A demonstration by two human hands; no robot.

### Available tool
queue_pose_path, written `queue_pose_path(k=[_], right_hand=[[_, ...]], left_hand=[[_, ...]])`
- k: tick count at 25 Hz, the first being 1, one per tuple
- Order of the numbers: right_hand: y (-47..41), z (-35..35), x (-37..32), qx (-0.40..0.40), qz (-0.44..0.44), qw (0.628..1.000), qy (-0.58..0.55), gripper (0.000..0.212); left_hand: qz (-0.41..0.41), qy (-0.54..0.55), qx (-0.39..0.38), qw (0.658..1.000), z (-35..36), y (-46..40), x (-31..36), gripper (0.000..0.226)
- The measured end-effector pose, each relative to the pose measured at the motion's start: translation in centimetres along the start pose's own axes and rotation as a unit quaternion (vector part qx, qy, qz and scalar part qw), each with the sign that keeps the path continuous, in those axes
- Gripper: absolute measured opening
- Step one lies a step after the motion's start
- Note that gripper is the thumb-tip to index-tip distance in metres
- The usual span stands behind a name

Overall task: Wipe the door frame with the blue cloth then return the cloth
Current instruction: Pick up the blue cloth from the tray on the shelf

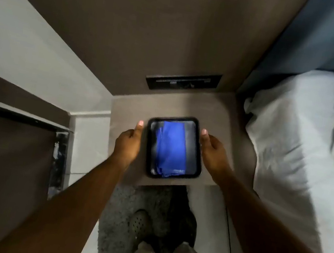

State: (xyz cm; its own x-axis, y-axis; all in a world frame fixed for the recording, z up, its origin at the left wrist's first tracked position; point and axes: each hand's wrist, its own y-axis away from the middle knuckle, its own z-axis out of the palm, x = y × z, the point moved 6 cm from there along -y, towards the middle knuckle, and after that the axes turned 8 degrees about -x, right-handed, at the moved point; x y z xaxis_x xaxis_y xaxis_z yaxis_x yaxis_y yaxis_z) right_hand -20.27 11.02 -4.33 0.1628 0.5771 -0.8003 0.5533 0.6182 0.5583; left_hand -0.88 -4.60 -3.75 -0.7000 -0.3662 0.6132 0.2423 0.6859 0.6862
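A folded blue cloth (pixel 172 147) lies inside a black rectangular tray (pixel 198 154) on a small grey bedside shelf (pixel 219 113). My left hand (pixel 128 142) grips the tray's left edge, thumb along the rim. My right hand (pixel 215 152) holds the right edge the same way. The tray looks slightly blurred. A dark door with its frame (pixel 58 163) stands at the left, its edge showing chipped paint.
A bed with white bedding (pixel 291 148) fills the right side, under a blue headboard (pixel 333 39). A black switch panel (pixel 183 81) sits on the brown wall above the shelf. Below, my feet in dark clogs (pixel 141 224) stand on a grey shaggy rug (pixel 118 218).
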Motion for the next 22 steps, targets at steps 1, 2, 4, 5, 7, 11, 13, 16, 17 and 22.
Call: queue_pose_path(k=[1, 2, 4, 5, 7, 11, 13, 16, 17, 22], right_hand=[[-1.4, 0.9, 1.8, -0.012, 0.016, 1.000, -0.001, 0.037], [-3.2, 1.8, 3.5, -0.020, 0.023, 0.999, 0.009, 0.036], [-6.6, 4.0, 7.4, -0.045, 0.063, 0.996, 0.037, 0.033], [-8.2, 5.1, 8.7, -0.051, 0.075, 0.993, 0.069, 0.034], [-10.5, 6.7, 10.3, -0.056, 0.084, 0.981, 0.167, 0.030], [-13.2, 8.4, 12.1, -0.006, 0.081, 0.974, 0.209, 0.024], [-13.3, 8.6, 12.2, 0.001, 0.083, 0.975, 0.204, 0.019], [-12.3, 8.9, 11.3, -0.034, 0.097, 0.988, 0.112, 0.017], [-11.6, 9.0, 10.5, -0.052, 0.097, 0.991, 0.071, 0.019], [-5.7, 9.4, 1.8, -0.113, 0.041, 0.993, 0.014, 0.017]], left_hand=[[-0.013, -0.008, -0.006, 1.000, 1.3, -1.8, -1.6, 0.056], [-0.013, -0.017, -0.005, 1.000, 2.4, -3.8, -2.9, 0.054], [-0.039, -0.037, -0.025, 0.998, 5.3, -7.5, -6.2, 0.046], [-0.033, -0.050, -0.034, 0.998, 6.6, -9.2, -7.1, 0.041], [-0.015, -0.069, -0.044, 0.997, 8.3, -11.5, -8.1, 0.034], [0.008, -0.115, -0.028, 0.993, 9.9, -14.5, -8.8, 0.013], [-0.004, -0.128, -0.021, 0.992, 9.8, -15.0, -8.9, 0.024], [-0.033, -0.044, -0.054, 0.997, 9.0, -14.4, -9.2, 0.026], [-0.037, -0.006, -0.067, 0.997, 8.5, -13.9, -9.2, 0.023], [-0.026, 0.092, -0.091, 0.991, 1.8, -6.8, -5.0, 0.017]])
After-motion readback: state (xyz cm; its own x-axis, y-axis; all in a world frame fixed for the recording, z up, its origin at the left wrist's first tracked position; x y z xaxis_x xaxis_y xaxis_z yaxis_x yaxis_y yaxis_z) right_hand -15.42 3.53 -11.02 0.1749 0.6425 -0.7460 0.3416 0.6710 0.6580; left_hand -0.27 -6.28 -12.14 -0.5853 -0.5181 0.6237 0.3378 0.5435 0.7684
